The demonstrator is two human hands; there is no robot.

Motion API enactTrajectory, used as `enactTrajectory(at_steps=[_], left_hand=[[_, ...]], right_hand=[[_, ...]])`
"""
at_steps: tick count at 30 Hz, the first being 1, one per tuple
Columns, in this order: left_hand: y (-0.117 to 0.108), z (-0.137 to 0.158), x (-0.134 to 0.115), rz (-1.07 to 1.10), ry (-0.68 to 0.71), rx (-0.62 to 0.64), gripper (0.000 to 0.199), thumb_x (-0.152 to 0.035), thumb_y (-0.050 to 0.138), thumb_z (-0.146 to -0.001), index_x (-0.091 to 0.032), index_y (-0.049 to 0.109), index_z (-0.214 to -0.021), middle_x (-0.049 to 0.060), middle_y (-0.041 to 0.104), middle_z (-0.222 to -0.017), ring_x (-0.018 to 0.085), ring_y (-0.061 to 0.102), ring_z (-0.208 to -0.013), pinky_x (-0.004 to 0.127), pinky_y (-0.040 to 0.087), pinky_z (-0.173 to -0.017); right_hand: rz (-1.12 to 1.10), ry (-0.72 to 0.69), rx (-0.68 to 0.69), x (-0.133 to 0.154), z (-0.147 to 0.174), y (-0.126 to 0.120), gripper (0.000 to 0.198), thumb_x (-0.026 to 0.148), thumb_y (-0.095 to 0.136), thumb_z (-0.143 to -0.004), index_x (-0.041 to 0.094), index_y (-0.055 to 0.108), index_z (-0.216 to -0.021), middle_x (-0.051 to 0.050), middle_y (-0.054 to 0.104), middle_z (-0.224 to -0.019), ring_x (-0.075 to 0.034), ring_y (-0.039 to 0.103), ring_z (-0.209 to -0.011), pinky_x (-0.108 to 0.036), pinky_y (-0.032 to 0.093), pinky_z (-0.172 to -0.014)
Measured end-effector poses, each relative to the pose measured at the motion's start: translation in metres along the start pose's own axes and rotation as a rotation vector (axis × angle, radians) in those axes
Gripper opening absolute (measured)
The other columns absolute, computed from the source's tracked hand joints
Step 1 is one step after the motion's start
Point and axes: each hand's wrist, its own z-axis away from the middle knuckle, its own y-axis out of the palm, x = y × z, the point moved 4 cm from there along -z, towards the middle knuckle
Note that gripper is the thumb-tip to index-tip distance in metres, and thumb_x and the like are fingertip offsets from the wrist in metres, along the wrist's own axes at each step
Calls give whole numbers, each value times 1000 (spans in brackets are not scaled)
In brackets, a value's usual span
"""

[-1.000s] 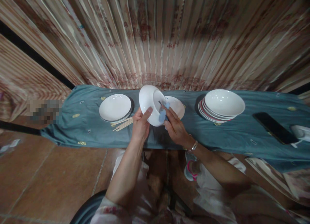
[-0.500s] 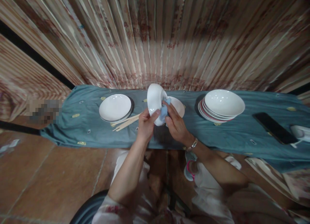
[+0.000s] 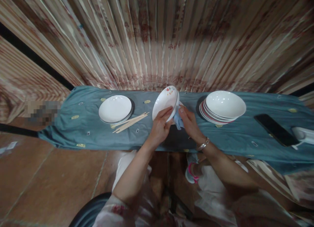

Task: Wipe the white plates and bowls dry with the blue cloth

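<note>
A white bowl (image 3: 164,104) with a small red flower print inside is tilted up over the middle of the table. My left hand (image 3: 160,124) grips its near edge, the fingers lying on the inner face. My right hand (image 3: 190,120), with a silver bracelet at the wrist, is closed on a light blue cloth (image 3: 179,119) pressed against the bowl's right, outer side. Part of the cloth is hidden between the hand and the bowl.
Stacked white plates (image 3: 115,108) stand on the left, with several wooden chopsticks (image 3: 131,123) beside them. To the right is a stack of white bowls (image 3: 224,104), then a black phone (image 3: 276,129). A blue-green tablecloth (image 3: 71,132) covers the narrow table before a curtain (image 3: 159,40).
The bowl has turned so that its printed inside now faces up and left. Both hands have shifted slightly right, and the cloth has gone from the bowl's inside to its outer side.
</note>
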Motion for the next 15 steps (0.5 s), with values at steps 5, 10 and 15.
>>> enactTrajectory(at_steps=[5,10,15], left_hand=[[18,2,6,-211,41,170,47,-13,42,-89,-18,55,-134,14,54,-141,25,45,-134,47,37,-113],[31,3,14,-335,68,260,51,-5,38,-87,-15,54,-134,15,52,-143,26,31,-144,51,34,-114],[42,3,22,-466,58,325,47,-7,37,-90,-14,55,-133,16,53,-142,26,27,-146,51,27,-116]], right_hand=[[94,-28,-80,-10,-9,-18,56,61,50,-87,18,59,-122,-10,67,-119,-25,62,-106,-39,48,-95],[340,58,-45,-26,-14,-27,49,54,51,-86,15,62,-115,-13,71,-103,-28,65,-94,-40,49,-85],[495,165,2,-45,-17,-28,39,42,50,-82,14,64,-105,-12,71,-88,-27,65,-79,-38,48,-75]])
